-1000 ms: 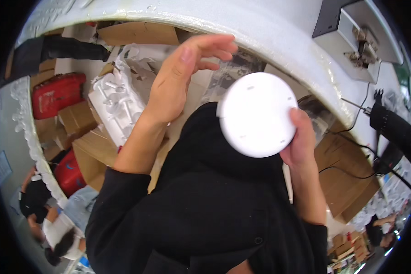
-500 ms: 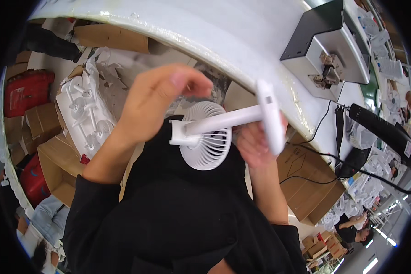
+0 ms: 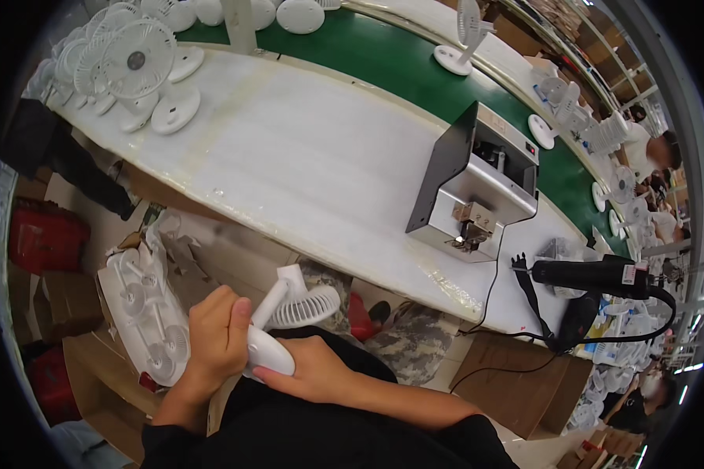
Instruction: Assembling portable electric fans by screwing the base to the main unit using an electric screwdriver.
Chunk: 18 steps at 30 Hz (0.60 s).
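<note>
The white fan (image 3: 291,311) is held close to the body, short of the counter, its grille pointed away and its base (image 3: 272,353) clasped between two hands. By the right hand (image 3: 313,369) the base is firmly gripped, thumb laid along its face, fingers mostly hidden; the left hand (image 3: 217,332) is curled tight at the opposite edge — how far its fingers are wrapped round cannot be told. Half a second earlier the base is borne by the right hand alone, with the left hand loose and empty near the grille. Now that the grip is shared, the fan is judged steadier and easier to turn. The view is raised too, and more of the counter is revealed.

To the left, packed fans (image 3: 135,298) are laid in a white tray, beside an open carton (image 3: 105,363). Beyond, a grey machine (image 3: 477,187) is set on the counter (image 3: 289,164), with a black screwdriver (image 3: 590,275) seen to its right. Standing fans (image 3: 137,62) are crowded at the counter's left end — and past it runs a green belt (image 3: 368,48).
</note>
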Each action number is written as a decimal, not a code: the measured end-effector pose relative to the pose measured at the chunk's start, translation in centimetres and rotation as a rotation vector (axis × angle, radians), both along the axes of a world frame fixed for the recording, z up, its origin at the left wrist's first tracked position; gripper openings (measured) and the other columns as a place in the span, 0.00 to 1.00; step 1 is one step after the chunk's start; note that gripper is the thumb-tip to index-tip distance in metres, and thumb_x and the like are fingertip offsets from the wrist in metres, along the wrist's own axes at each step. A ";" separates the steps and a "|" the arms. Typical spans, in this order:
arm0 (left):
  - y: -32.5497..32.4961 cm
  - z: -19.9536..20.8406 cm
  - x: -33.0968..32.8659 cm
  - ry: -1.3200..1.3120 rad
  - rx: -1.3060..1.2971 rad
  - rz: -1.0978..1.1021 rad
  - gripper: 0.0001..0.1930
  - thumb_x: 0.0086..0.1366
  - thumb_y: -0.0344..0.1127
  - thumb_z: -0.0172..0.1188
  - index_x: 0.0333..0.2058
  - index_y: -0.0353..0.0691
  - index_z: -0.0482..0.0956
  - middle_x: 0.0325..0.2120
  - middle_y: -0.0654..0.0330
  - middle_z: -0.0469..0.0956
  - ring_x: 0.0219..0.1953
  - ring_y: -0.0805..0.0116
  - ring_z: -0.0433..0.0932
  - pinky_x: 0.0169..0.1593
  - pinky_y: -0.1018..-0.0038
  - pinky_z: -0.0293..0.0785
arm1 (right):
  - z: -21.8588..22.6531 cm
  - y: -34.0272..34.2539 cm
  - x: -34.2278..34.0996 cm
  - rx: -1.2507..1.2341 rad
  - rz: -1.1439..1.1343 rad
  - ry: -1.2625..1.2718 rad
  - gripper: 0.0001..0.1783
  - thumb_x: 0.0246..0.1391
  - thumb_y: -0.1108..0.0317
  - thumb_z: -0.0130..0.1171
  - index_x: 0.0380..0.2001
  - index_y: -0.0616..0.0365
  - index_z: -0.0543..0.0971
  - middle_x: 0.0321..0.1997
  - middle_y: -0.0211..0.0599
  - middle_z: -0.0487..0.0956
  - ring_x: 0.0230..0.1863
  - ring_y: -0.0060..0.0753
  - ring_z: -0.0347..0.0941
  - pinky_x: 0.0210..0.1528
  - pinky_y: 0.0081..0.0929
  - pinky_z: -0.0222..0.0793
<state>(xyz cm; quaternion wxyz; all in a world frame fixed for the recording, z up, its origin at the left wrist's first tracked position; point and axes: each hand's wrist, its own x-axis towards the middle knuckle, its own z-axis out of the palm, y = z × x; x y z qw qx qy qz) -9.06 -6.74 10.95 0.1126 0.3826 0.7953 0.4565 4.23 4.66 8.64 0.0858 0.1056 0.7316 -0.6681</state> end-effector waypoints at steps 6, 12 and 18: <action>2.7 6.1 -3.7 0.123 -0.112 -0.292 0.13 0.60 0.28 0.52 0.16 0.35 0.69 0.14 0.59 0.63 0.16 0.63 0.57 0.23 0.69 0.56 | 3.2 0.6 -0.3 -0.126 0.087 0.116 0.21 0.54 0.60 0.61 0.47 0.62 0.75 0.35 0.45 0.81 0.30 0.40 0.77 0.33 0.29 0.72; 7.5 14.7 -11.9 0.128 0.422 -0.124 0.21 0.70 0.38 0.38 0.17 0.41 0.68 0.15 0.65 0.62 0.23 0.76 0.59 0.32 0.81 0.55 | 5.8 6.1 6.5 -0.030 -0.082 0.464 0.25 0.49 0.67 0.64 0.52 0.61 0.75 0.35 0.35 0.83 0.26 0.31 0.77 0.30 0.22 0.73; 28.9 7.0 -20.6 0.467 0.527 0.162 0.17 0.70 0.42 0.44 0.42 0.38 0.78 0.35 0.55 0.80 0.36 0.58 0.76 0.41 0.67 0.69 | 4.5 9.1 11.1 0.378 -1.361 0.687 0.11 0.54 0.62 0.49 0.24 0.55 0.65 0.21 0.34 0.68 0.20 0.24 0.56 0.23 0.22 0.55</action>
